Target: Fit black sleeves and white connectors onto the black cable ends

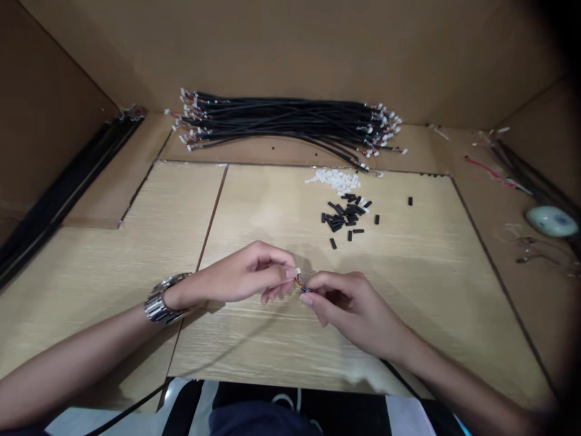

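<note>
Between the fingertips of my left hand (263,275) a small white connector (298,272) is pinched. Short coloured wires (299,283) run from it to my right hand (347,300), whose thumb and forefinger close on them. Both hands are just above the table, close together. A black cable (129,409) crosses the table's front edge at the left, and another dark cable length shows under my right forearm; how they join the wires is hidden. Beyond my hands lie a loose pile of black connector housings (347,212) and a heap of small white connector pieces (336,180).
A thick bundle of black cables (281,118) with white connector ends lies along the back cardboard wall (290,48). More black cables (77,175) lie at the left. At the right are a pale rounded object (551,221), a red wire (488,169) and dark cables.
</note>
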### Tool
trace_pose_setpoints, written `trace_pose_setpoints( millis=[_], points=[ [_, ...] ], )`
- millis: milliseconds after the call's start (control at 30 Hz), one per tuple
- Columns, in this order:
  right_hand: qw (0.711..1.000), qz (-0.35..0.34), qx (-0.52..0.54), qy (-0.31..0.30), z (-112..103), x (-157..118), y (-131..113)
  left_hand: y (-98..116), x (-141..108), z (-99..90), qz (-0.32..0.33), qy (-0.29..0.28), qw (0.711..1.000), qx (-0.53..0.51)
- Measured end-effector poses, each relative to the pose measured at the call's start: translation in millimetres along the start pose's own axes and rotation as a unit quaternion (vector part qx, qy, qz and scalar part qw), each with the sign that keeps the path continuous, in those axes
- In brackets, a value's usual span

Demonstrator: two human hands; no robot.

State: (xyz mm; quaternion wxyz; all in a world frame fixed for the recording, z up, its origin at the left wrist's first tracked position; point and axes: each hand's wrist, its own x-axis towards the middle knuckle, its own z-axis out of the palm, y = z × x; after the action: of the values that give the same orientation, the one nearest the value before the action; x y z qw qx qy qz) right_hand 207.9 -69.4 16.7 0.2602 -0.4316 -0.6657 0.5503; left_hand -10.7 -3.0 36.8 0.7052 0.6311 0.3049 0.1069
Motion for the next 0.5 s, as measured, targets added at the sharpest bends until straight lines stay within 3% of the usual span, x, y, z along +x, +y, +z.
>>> trace_pose_setpoints(
  millis=[133, 267, 400, 500],
  points=[
    [0.996, 0.052, 0.064, 0.043, 1.8, 5.3, 4.6, 0.5, -1.8, 2.8, 0.044, 0.067, 0.994, 0.072],
    [0.988, 0.082, 0.125, 0.033, 3.0, 9.0, 4.7, -4.7, 1.6, 14.8, 0.08, 0.147, 0.982, 0.091],
    [0.98, 0.087, 0.173, 0.053, 7.4, 8.4, 8.0, -14.5, 9.3, 30.7, 0.037, 0.18, 0.979, -0.088],
    [0.982, 0.056, 0.152, 0.095, 9.0, 11.5, 12.3, -13.6, 14.7, 38.4, 0.05, 0.192, 0.967, -0.157]
  ],
)
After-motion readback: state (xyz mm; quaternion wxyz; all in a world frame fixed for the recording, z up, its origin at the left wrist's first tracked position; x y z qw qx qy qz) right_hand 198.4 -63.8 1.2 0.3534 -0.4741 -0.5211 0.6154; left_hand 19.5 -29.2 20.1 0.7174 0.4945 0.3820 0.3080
